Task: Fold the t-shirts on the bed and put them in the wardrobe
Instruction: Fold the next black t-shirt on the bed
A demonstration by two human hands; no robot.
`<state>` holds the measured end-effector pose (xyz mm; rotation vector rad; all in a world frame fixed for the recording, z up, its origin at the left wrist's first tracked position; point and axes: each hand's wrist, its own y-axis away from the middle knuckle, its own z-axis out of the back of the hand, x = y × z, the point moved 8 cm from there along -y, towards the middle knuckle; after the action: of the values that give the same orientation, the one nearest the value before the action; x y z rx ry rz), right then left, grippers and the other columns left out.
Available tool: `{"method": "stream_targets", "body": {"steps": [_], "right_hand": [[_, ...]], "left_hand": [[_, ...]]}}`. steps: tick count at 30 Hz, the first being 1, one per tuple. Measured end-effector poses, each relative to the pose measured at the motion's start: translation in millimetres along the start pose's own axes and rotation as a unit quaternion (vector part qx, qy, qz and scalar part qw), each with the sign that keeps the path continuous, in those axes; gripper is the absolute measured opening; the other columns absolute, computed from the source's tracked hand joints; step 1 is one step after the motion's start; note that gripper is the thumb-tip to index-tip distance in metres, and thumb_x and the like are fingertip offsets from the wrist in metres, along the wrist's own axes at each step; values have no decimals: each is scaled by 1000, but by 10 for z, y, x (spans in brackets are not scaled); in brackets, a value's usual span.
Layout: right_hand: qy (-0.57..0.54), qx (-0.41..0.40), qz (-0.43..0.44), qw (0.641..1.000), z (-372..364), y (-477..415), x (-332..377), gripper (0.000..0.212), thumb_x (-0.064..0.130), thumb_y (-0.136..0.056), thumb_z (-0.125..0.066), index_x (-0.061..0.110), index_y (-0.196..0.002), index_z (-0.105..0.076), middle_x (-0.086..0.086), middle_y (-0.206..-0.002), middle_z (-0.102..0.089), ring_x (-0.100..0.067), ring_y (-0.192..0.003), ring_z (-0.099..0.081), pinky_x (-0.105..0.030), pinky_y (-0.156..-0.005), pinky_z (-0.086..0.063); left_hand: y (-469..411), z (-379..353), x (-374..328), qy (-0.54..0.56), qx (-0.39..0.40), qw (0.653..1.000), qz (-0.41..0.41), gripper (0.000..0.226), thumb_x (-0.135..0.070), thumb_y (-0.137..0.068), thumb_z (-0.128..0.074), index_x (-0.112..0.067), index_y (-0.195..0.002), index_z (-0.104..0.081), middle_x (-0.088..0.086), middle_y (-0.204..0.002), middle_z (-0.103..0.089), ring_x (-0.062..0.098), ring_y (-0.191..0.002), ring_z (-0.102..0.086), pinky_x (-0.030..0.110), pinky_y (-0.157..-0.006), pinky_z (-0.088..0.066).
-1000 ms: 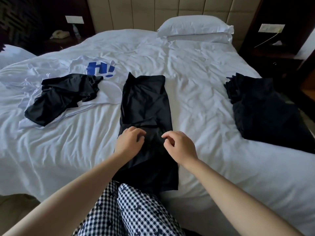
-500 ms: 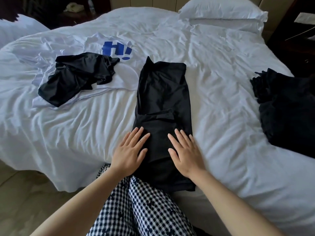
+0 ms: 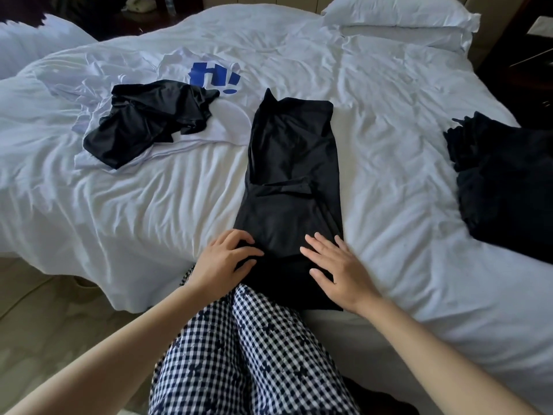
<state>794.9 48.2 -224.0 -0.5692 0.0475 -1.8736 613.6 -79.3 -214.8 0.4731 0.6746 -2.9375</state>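
While the shirt lies as a long black strip down the middle of the bed, sides already turned in and its near end hanging just over the mattress edge, the step in hand looks like the crosswise fold. The right hand lies flat and released on the strip's near right part, fingers spread. The left hand sits at the near left edge with fingers bent onto the cloth; whether it has gathered any fabric I cannot tell. To do this well, each hand should probably pinch a near corner at matching height, lift the hem clear of the edge and carry it straight up the strip to the far end, keeping the side edges lined up so the tucked sleeves do not slip out. A flat-palmed press afterwards would settle the crease on the soft, wrinkled sheet. A crumpled shirt resting on a white shirt waits to the left, and a dark pile lies well apart to the right. No wardrobe is in view.
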Motion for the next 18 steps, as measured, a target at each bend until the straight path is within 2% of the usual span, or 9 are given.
{"method": "stream_targets", "body": {"steps": [2,4,8,9,11,13,15,18], "right_hand": [[3,12,21,1000,47,130,7,48,36,-94,-47,24,-140,-51,9,-152,-39,-6,-145,-26,-44,-119,-24],[26,59,32,997,75,208,14,58,48,-91,-48,27,-145,-44,10,-155,-32,-4,-147,-19,-43,-120,-23],[132,202,64,968,9,314,12,95,74,-77,-50,34,-155,-13,12,-162,3,-4,-148,10,-33,-122,4],[159,220,72,960,2,322,15,101,73,-74,-53,34,-155,-8,11,-161,10,-5,-148,13,-32,-121,7],[196,250,79,945,-6,330,20,102,55,-77,-63,35,-155,0,10,-160,17,-7,-147,18,-31,-120,11],[177,255,66,948,33,306,29,94,28,-81,-65,36,-155,-6,11,-161,11,-6,-148,12,-29,-121,8],[102,235,32,966,108,245,46,79,11,-82,-57,36,-151,-27,12,-161,-7,-4,-149,-1,-30,-123,-2],[-18,204,-56,977,197,136,23,48,11,-92,-53,33,-134,-57,11,-153,-36,-2,-144,-24,-31,-121,-18]], "left_hand": [[120,27,-53,-21,-3,1000,-23,34,-34,-92,-48,-30,-118,-69,-6,-113,-55,15,-110,-52,33,-86,-48],[190,14,-59,-46,13,998,-40,39,-32,-93,-45,-29,-125,-65,-4,-117,-56,17,-113,-52,33,-87,-46],[261,-41,-30,-90,90,990,-51,55,-48,-89,-48,-32,-141,-51,-3,-131,-50,17,-129,-42,33,-100,-40],[271,-50,-28,-100,108,988,-53,60,-52,-86,-51,-33,-143,-47,-3,-133,-49,17,-131,-40,34,-101,-39],[275,-65,-20,-117,133,983,-54,71,-53,-80,-63,-34,-146,-43,-3,-137,-46,18,-133,-37,36,-103,-39],[256,-75,-25,-134,147,979,-52,81,-48,-73,-75,-34,-146,-43,-3,-136,-46,18,-132,-39,37,-102,-41],[227,-61,-44,-140,145,978,-50,82,-43,-70,-79,-34,-144,-45,-3,-133,-48,19,-129,-44,38,-99,-45],[189,-36,-82,-135,145,979,-40,77,-42,-73,-76,-36,-143,-45,-4,-132,-47,19,-128,-44,37,-98,-44]]}}
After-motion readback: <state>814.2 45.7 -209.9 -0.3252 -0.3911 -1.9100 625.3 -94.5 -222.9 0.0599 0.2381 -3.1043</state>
